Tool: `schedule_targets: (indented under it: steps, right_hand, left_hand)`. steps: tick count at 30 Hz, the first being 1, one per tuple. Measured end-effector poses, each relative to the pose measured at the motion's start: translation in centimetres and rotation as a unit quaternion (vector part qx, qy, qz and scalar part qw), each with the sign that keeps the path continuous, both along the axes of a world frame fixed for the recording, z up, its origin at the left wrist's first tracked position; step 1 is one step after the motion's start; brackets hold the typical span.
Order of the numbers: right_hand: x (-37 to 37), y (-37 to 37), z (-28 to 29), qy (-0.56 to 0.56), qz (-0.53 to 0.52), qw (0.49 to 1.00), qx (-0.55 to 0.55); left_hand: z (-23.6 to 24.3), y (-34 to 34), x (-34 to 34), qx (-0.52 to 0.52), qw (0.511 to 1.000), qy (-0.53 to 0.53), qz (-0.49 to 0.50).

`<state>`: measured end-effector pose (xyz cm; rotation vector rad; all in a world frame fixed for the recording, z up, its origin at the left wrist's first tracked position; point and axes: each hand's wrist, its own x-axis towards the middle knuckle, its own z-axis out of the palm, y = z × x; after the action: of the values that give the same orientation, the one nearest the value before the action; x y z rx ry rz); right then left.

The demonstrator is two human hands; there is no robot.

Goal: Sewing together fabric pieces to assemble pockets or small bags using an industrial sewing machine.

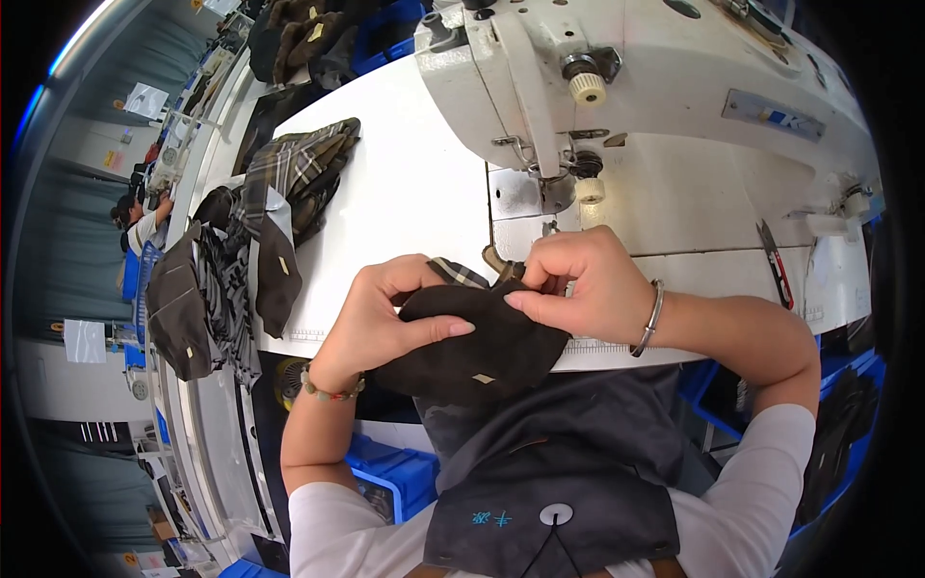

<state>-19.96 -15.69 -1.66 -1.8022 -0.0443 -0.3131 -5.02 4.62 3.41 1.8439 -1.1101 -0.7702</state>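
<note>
A dark brown fabric piece [462, 347] with a plaid part [455, 272] and a small tan strip at its top hangs over the table's front edge. My left hand [385, 318] grips its left side, thumb pressed on the dark face. My right hand [564, 284] pinches its upper right edge, just below the sewing machine's presser foot [549, 227]. The white sewing machine [467, 87] stands over the work surface. A pair of thread snips [779, 270] lies right of my right hand.
Plaid and brown pieces [289, 183] are heaped on the white table [405, 154] at left. Blue bins [390, 462] sit below the table. A dark apron [549, 453] covers my lap. A co-worker [145, 222] works at a station farther left.
</note>
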Motion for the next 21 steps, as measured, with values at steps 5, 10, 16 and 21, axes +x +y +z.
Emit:
schedule_targets:
  steps: [5,10,16,21]
  right_hand:
    - [-0.2,0.4,-0.4,-0.018,0.005,1.000,0.001]
    - [-0.2,0.4,-0.4,-0.023,0.005,1.000,0.015]
    - [-0.2,0.4,-0.4,-0.017,0.004,1.000,-0.003]
    - [-0.2,0.5,-0.6,-0.042,0.008,0.998,-0.045]
  left_hand:
    - [-0.6,-1.0,-0.8,-0.030,0.999,-0.020,0.006]
    - [-0.4,-1.2,-1.1,-0.021,0.999,0.017,0.044]
    - [-0.3,-1.1,-1.3,-0.001,0.999,0.026,0.038]
    - [0.2,-2.4,-2.1,-0.029,0.999,-0.028,0.007]
